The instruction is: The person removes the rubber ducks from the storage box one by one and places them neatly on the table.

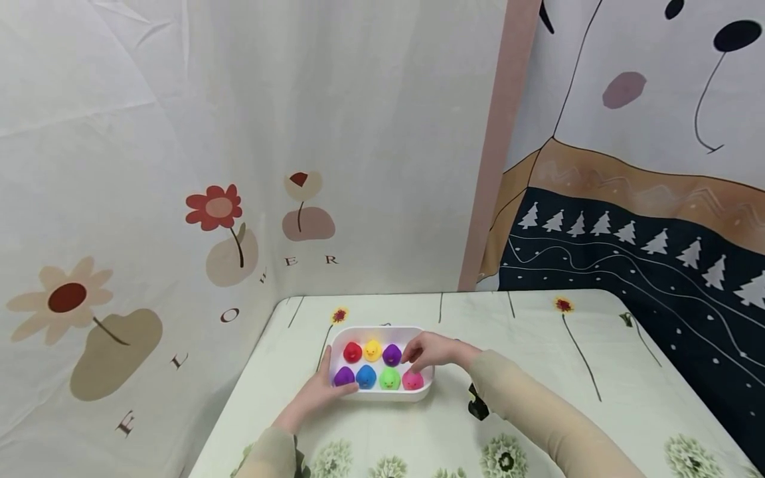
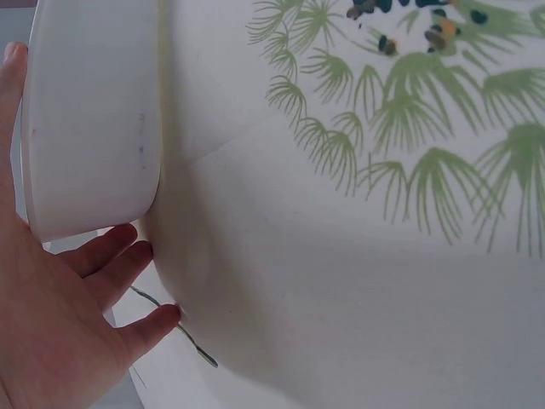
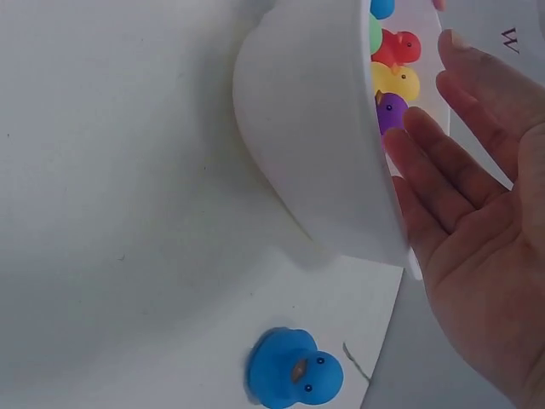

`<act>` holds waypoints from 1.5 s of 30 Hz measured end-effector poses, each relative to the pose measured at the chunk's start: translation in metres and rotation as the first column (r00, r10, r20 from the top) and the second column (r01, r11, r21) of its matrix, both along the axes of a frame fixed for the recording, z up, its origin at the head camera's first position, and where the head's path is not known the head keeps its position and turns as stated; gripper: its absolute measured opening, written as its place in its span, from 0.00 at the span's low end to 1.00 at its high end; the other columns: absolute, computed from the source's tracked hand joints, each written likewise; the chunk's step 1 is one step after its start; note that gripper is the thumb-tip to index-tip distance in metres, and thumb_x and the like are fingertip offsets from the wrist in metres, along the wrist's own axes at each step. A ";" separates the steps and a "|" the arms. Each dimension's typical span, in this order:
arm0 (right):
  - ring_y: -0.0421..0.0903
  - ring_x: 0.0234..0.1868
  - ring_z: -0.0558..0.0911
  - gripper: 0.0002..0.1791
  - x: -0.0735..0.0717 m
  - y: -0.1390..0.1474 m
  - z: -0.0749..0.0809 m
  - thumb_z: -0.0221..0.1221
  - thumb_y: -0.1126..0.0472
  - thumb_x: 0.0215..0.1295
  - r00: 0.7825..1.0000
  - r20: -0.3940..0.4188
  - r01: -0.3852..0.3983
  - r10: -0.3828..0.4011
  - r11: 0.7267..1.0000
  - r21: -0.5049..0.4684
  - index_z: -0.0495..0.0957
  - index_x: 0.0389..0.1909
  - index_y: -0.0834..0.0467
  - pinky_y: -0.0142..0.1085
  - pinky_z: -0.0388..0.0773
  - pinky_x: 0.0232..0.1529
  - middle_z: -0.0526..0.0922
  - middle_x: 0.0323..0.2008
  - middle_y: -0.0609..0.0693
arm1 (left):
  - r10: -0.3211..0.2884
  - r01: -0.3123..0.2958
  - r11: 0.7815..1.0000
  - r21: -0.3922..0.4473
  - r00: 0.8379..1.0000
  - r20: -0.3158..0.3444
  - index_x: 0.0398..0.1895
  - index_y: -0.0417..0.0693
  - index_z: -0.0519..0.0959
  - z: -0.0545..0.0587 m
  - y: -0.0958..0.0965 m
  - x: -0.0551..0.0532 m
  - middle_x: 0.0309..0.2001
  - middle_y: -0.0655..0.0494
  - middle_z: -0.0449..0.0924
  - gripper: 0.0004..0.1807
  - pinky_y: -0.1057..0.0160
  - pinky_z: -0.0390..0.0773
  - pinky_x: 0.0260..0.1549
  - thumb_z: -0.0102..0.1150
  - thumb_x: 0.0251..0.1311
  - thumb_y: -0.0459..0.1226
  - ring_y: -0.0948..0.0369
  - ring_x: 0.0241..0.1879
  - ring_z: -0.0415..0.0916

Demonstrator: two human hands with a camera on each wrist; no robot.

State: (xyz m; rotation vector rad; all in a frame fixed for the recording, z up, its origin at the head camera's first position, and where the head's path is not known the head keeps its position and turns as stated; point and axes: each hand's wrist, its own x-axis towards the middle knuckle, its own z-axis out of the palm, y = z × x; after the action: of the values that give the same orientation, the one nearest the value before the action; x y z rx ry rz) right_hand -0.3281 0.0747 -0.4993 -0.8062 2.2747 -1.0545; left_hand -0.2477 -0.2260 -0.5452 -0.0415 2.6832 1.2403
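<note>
A white tray (image 1: 388, 396) with several small rubber ducks stands on the table. Red (image 1: 352, 352), yellow (image 1: 372, 350) and purple (image 1: 392, 355) ducks sit at the back. Along the front are another purple duck (image 1: 343, 377), a blue duck (image 1: 366, 377), a green duck (image 1: 390, 378) and a pink duck (image 1: 412, 380). My left hand (image 1: 319, 395) holds the tray's left front corner, thumb at the front rim and fingers along the end wall. Over the tray's right end, my right hand (image 1: 431, 352) has loosely bent fingers, with nothing seen between them, near the purple and pink ducks.
Another blue duck (image 3: 294, 371) sits on the table outside the tray in the right wrist view. A flower-printed cloth (image 1: 627, 398) covers the table. Printed curtains (image 1: 388, 133) hang behind and to the left. A small black device (image 1: 478, 405) is at my right wrist.
</note>
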 end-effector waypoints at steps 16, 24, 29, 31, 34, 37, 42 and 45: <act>0.42 0.44 0.79 0.12 0.009 -0.010 -0.003 0.71 0.67 0.52 0.995 -0.091 -0.034 0.051 0.983 0.180 0.85 0.38 0.55 0.37 0.76 0.50 0.84 0.38 0.43 | 0.005 -0.004 1.000 0.009 1.000 -0.013 0.78 0.51 0.33 0.000 0.000 0.001 0.73 0.34 0.48 0.65 0.33 0.59 0.61 0.69 0.49 0.58 0.35 0.68 0.55; 0.41 0.41 0.77 0.13 0.012 -0.011 -0.004 0.71 0.67 0.51 0.994 -0.102 -0.013 0.037 0.973 0.232 0.84 0.39 0.53 0.34 0.77 0.46 0.82 0.39 0.42 | 0.002 -0.002 1.000 0.021 1.000 -0.005 0.78 0.53 0.33 -0.002 0.000 0.003 0.74 0.36 0.48 0.65 0.34 0.61 0.60 0.69 0.49 0.58 0.36 0.68 0.56; 0.40 0.38 0.76 0.13 0.013 -0.012 -0.005 0.71 0.66 0.52 0.993 -0.117 -0.002 0.033 0.966 0.257 0.85 0.38 0.52 0.33 0.78 0.43 0.82 0.39 0.42 | -0.002 0.002 1.000 0.028 1.000 -0.012 0.78 0.53 0.33 -0.003 0.000 0.002 0.73 0.35 0.49 0.65 0.35 0.61 0.60 0.69 0.49 0.58 0.36 0.67 0.57; 0.39 0.36 0.75 0.12 0.013 -0.013 -0.007 0.71 0.66 0.51 0.988 -0.145 -0.008 0.051 0.961 0.278 0.85 0.37 0.51 0.32 0.77 0.41 0.81 0.37 0.41 | -0.003 0.003 1.000 0.026 1.000 -0.012 0.78 0.53 0.33 -0.004 -0.001 0.002 0.73 0.35 0.49 0.65 0.34 0.61 0.60 0.69 0.49 0.58 0.36 0.67 0.57; 0.38 0.34 0.74 0.11 0.012 -0.013 -0.009 0.71 0.66 0.51 0.976 -0.198 -0.025 0.091 0.949 0.315 0.85 0.34 0.50 0.30 0.75 0.40 0.80 0.34 0.38 | -0.003 0.003 1.000 0.024 1.000 -0.010 0.78 0.53 0.33 -0.004 -0.001 0.002 0.73 0.35 0.49 0.65 0.34 0.61 0.60 0.69 0.49 0.58 0.36 0.67 0.57; 0.38 0.33 0.73 0.11 0.012 -0.013 -0.012 0.72 0.66 0.50 0.963 -0.241 -0.030 0.121 0.937 0.349 0.85 0.33 0.48 0.30 0.73 0.39 0.78 0.31 0.37 | -0.004 0.005 1.000 0.024 1.000 -0.011 0.78 0.53 0.33 -0.003 0.000 0.001 0.73 0.35 0.49 0.65 0.34 0.61 0.60 0.69 0.49 0.58 0.35 0.67 0.56; 0.38 0.33 0.73 0.11 0.010 -0.014 -0.014 0.72 0.65 0.50 0.967 -0.234 -0.016 0.105 0.935 0.354 0.84 0.32 0.46 0.30 0.73 0.36 0.77 0.29 0.37 | -0.005 0.005 1.000 0.025 1.000 -0.013 0.78 0.52 0.33 -0.002 0.000 0.001 0.73 0.34 0.50 0.65 0.34 0.60 0.61 0.69 0.49 0.58 0.35 0.67 0.57; 0.38 0.33 0.73 0.11 0.010 -0.015 -0.015 0.72 0.64 0.50 0.970 -0.224 -0.010 0.094 0.936 0.351 0.84 0.32 0.45 0.30 0.74 0.35 0.77 0.29 0.37 | -0.001 0.001 1.000 0.022 1.000 -0.011 0.78 0.52 0.34 -0.002 -0.001 0.001 0.73 0.34 0.51 0.65 0.35 0.61 0.61 0.69 0.49 0.58 0.36 0.67 0.58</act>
State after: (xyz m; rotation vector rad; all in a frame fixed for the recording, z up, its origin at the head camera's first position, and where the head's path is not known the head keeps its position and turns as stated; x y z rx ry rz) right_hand -0.3176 0.0597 -0.5145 -0.8727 2.5241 -0.5263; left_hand -0.2466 -0.2271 -0.5470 -0.0299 2.6778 1.2735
